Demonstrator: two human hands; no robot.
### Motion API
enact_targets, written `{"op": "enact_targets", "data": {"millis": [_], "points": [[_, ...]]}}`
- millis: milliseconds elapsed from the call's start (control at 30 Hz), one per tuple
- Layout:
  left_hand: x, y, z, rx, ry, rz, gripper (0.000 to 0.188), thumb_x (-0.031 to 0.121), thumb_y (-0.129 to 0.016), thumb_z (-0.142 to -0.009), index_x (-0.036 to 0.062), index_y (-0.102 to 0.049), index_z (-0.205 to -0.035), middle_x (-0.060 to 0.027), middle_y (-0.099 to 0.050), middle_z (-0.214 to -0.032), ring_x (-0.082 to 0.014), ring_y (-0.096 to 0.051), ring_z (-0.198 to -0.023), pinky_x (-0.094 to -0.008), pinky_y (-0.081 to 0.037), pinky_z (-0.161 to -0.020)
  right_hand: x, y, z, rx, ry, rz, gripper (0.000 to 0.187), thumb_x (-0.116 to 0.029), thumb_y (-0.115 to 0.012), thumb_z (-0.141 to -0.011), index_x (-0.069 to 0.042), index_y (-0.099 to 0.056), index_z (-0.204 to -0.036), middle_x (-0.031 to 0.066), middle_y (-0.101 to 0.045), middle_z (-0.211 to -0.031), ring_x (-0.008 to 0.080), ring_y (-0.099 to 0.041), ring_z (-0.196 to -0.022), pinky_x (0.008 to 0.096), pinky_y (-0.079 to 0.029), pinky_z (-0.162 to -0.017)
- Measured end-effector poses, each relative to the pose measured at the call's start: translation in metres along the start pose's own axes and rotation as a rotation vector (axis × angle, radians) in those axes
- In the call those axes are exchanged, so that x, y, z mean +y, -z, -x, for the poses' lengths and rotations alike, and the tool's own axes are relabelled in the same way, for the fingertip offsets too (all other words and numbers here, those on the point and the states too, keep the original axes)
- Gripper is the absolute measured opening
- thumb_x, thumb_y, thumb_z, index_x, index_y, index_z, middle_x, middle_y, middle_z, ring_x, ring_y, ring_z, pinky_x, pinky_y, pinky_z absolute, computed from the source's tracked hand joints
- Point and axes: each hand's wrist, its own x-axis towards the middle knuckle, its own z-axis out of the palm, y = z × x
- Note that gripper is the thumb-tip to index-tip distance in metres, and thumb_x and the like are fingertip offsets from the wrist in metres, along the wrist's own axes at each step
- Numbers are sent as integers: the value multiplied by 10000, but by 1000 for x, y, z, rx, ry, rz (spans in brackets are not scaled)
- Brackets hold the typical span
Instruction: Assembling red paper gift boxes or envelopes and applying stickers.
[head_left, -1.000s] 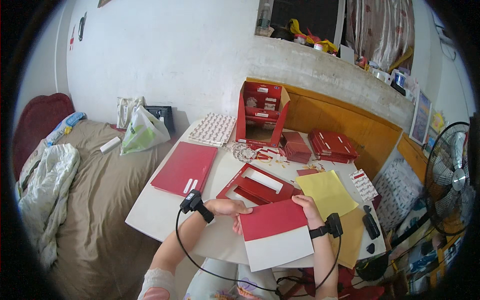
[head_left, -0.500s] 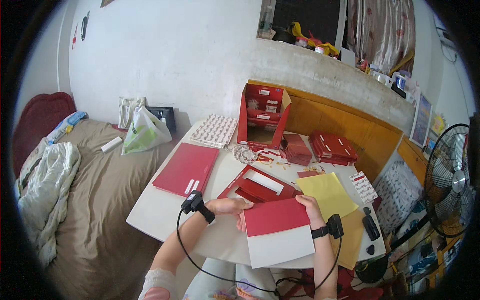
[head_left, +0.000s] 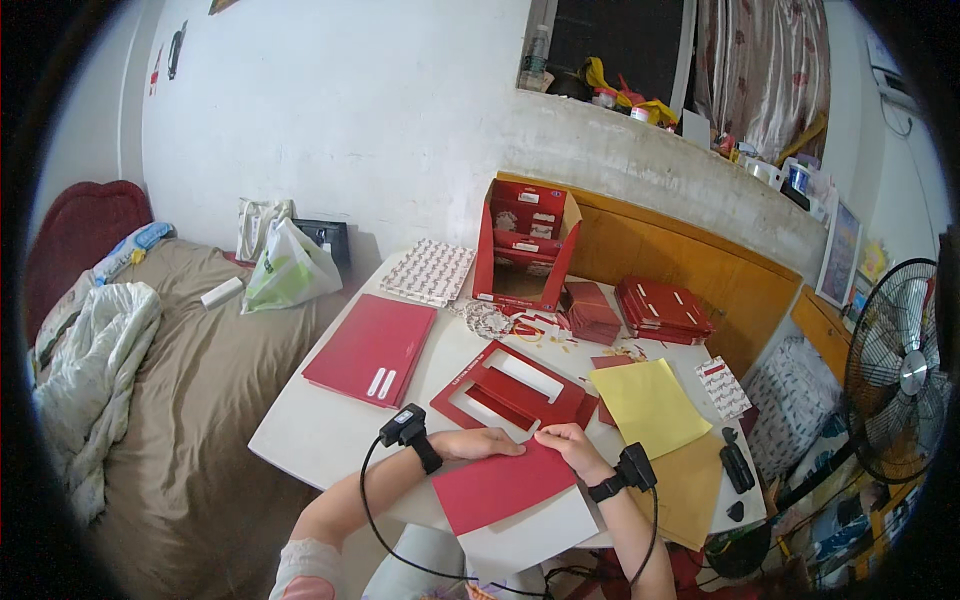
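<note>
A card sheet (head_left: 500, 492) with a red upper part and a white lower part lies slanted at the table's near edge, over my lap. On its far edge my left hand (head_left: 478, 443) pinches the red part. Close beside it, my right hand (head_left: 570, 448) grips the same edge with thumb and curled fingers. Just beyond the hands rests a red die-cut cardboard piece (head_left: 470, 371) with rectangular openings. Right of it lies a yellow sheet (head_left: 652, 402), partly over a tan sheet (head_left: 680, 490). Black bands with small devices and a cable sit on both wrists.
Stacked red sheets (head_left: 368, 345) occupy the table's left side, below a patterned white stack (head_left: 430, 270). An upright red display box (head_left: 528, 245) stands at the back, beside red card stacks (head_left: 664, 308). Paper scraps lie between. A bed (head_left: 220, 360) is left, a fan (head_left: 905, 370) right.
My hands have come together at the sheet's far edge, the right moving inward from the right corner. The sheet has shifted nearer and left and turned slanted.
</note>
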Motion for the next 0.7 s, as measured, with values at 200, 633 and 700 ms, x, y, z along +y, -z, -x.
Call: {"op": "enact_targets", "data": {"millis": [200, 633, 700], "points": [[-1, -2, -2, -3, -47, -9, 342, 307, -427, -881, 7, -585, -925, 12, -595, -767, -47, -521, -611, -191, -431, -543, -10, 2, 4, -37, 14, -56, 165, -146, -523, -810, -15, -612, -762, -16, -582, -708, 35, -505, -617, 167, -390, -574], [3, -5, 0, 50, -9, -41, 427, 344, -383, -892, -31, -581, -933, -21, -595, -788, -61, -540, -669, -198, -438, -591, 1, 3, 1, -6, 14, -38, 180, -177, -517, -821, -21, -600, -786, -14, -585, -721, 38, -523, -643, 167, -401, -588], [2, -4, -1, 63, 11, -67, 435, 352, -387, -890, -34, -578, -949, -33, -597, -805, -66, -540, -682, -203, -438, -606, 2, 4, 1, 14, 13, 42, 193, -195, -508, -829, -28, -597, -791, -17, -584, -722, 36, -527, -648, 166, -403, -591]]}}
